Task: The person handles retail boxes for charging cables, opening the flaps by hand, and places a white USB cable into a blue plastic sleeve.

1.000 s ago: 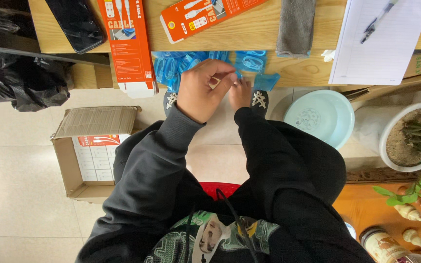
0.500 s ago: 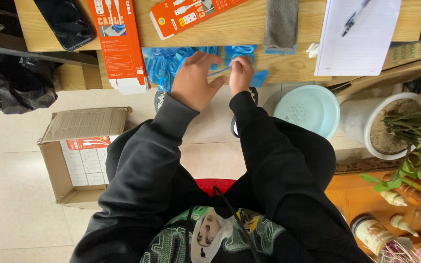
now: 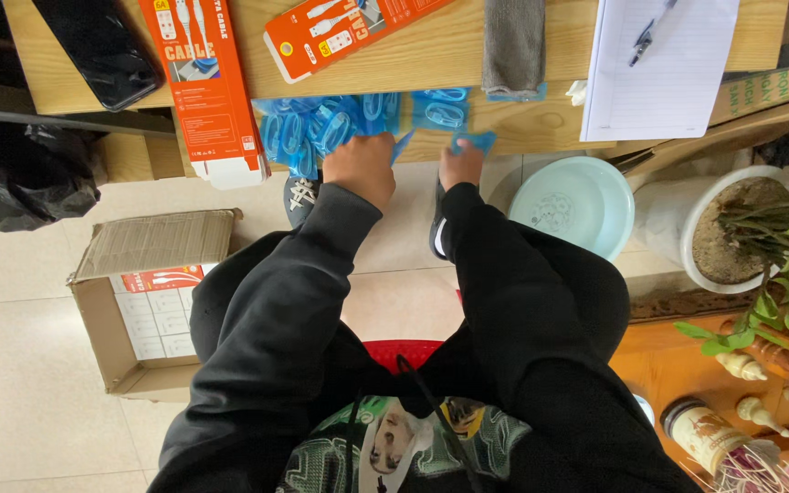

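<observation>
Up top: wooden desk (image 3: 541, 123) runs across the upper edge of the frame, seen from above.
Left hand (image 3: 361, 169): upper centre, curled closed, fingers pinching one end of a thin blue strip (image 3: 402, 146) at the desk's near edge.
Right hand (image 3: 460, 166): just right of the left one, fingers closed on a small blue packet (image 3: 474, 141) (its shape is partly hidden by the fingers).
Blue packets (image 3: 326, 128): a loose heap of clear blue bags with coiled cables inside, lying on the desk directly above the left hand; two more lie flat above the right hand.
Orange boxes: one long box (image 3: 201, 87) hangs over the desk edge at upper left, another (image 3: 349, 27) lies slanted at top centre.
Other desk items: dark phone (image 3: 98, 46) at far upper left, grey cloth (image 3: 513, 41) and white paper with a pen (image 3: 664, 59) at upper right.
Floor: open cardboard carton (image 3: 143, 301) at left, pale green basin (image 3: 570, 203) and potted plant (image 3: 741, 228) at right.
</observation>
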